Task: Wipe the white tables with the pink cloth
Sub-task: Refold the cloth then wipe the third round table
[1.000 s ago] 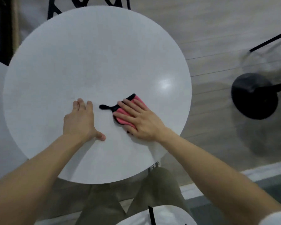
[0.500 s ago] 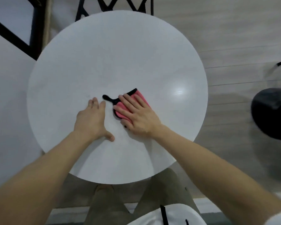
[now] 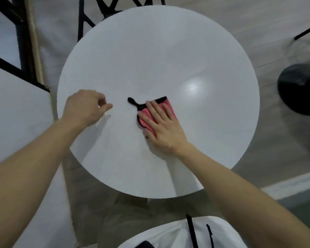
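A round white table (image 3: 168,51) fills the middle of the view. The pink cloth (image 3: 170,109) with a black edge and a black loop lies near the table's centre. My right hand (image 3: 161,126) lies flat on the cloth, fingers spread, pressing it to the tabletop. My left hand (image 3: 84,108) hovers just above the table's left part, fingers curled in and thumb pointing right, holding nothing.
Another white table surface (image 3: 16,108) lies at the left with a black frame (image 3: 23,51) behind it. A black chair (image 3: 97,17) stands at the far side. A black round stand base (image 3: 301,88) sits on the wooden floor at the right.
My left hand has lifted off the table and moved left, its fingers curling in. My right hand stays flat on the cloth. The view has shifted so the table sits further right.
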